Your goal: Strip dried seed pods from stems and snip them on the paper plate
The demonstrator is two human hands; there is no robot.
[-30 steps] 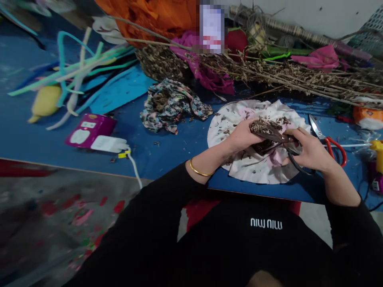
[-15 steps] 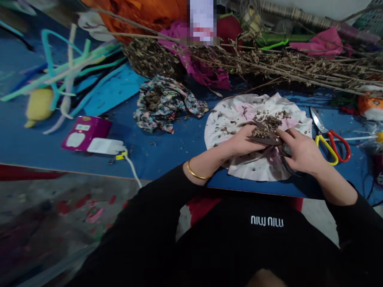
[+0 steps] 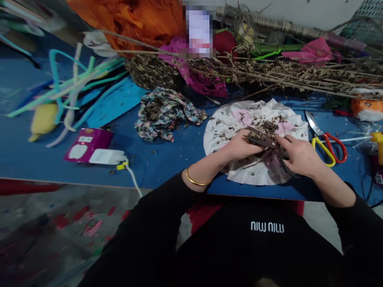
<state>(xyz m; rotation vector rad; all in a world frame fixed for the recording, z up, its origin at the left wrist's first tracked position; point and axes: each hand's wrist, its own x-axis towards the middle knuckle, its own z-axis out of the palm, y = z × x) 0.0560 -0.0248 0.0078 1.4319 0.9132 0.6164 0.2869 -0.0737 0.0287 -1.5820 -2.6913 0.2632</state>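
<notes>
My right hand (image 3: pixel 301 155) is closed round the handles of dark scissors (image 3: pixel 259 140), whose blades point left across my left fingers. My left hand (image 3: pixel 241 145) is curled around dried plant bits (image 3: pixel 267 128), its fingertips hidden behind the blades and the bits. Both hands are above a round white cloth (image 3: pixel 217 129) with pink patches and dark crumbs scattered over it. Just right of my right hand lies a second pair of scissors (image 3: pixel 324 137), with one red and one yellow handle, its blades pointing away.
Dried stalks (image 3: pixel 269 73) stretch along the back of the blue table (image 3: pixel 176 159). A crumpled patterned cloth (image 3: pixel 167 111) holds more crumbs. Farther left lie a purple box (image 3: pixel 89 145) with a white cable, foam-like strips (image 3: pixel 72 79) and a yellow object (image 3: pixel 44 119). An orange bundle (image 3: pixel 134 20) sits behind.
The dark scissors' blades have come down over my left hand, and the dried bits show lower around them. My right hand has shifted slightly left, uncovering the yellow handle. The camera view has moved a little.
</notes>
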